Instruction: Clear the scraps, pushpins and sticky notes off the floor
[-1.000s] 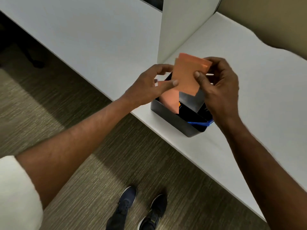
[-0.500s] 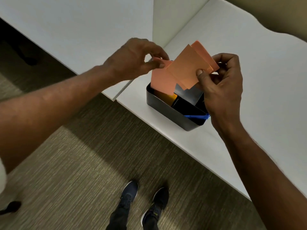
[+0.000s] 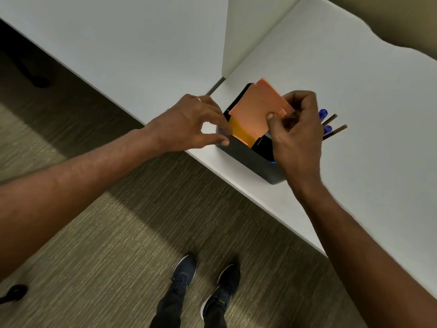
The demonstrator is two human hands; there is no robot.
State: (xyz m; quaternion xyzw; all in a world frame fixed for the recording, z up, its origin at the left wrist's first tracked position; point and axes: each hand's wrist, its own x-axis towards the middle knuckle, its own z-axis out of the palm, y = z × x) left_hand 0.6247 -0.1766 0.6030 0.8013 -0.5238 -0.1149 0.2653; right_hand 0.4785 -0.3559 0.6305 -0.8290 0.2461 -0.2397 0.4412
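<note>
My right hand pinches a small stack of orange sticky notes by their right edge, holding them tilted over a black desk organiser at the front edge of the white desk. A darker orange note stands inside the organiser's left compartment. My left hand rests at the organiser's left end, fingertips touching its rim and the notes' lower corner, holding nothing.
Blue pens and dark pencils stick out behind my right hand. A white divider panel stands upright on the desk. Striped carpet lies below, with my dark shoes and a black chair foot at left.
My left hand let go of the single orange note, which now sits in the organiser, and dropped to the rim. My right hand lowered the stack towards the organiser.
</note>
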